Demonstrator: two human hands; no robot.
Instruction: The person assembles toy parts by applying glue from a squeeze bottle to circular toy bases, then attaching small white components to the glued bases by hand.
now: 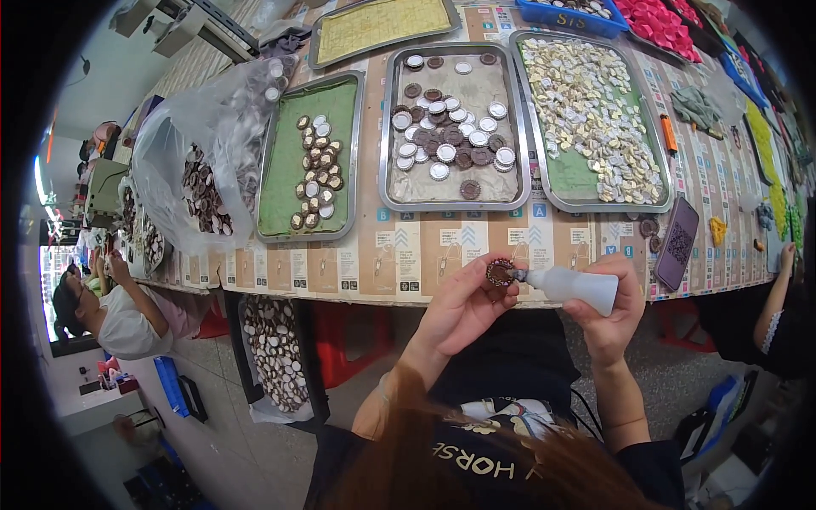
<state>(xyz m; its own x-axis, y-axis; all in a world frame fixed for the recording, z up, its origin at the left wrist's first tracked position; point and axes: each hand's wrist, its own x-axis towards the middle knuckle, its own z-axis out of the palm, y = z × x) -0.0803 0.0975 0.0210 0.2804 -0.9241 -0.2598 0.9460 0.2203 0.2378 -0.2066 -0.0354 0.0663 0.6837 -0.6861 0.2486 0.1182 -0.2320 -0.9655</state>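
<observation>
Between the fingertips of my left hand (466, 310) sits a small round brown disc with a beaded rim (500, 272). My right hand (610, 319) is wrapped round a white squeeze bottle (568, 286), tipped on its side with its nozzle pointing left. The nozzle tip meets the disc or hovers right at it; I cannot tell which. Just beyond my hands, a metal tray (412, 194) holds brown and white round discs. To its left, a green-lined tray (279, 183) carries rows of gold-and-brown pieces. A third tray (557, 191), at the right, is strewn with small gold and silver pieces.
A clear plastic bag (161, 161) of discs lies at left. Below the table edge stands a bin of round pieces (276, 357). A phone (677, 244), an orange marker (668, 134) and a grey glove (695, 107) lie at right. People sit at both sides.
</observation>
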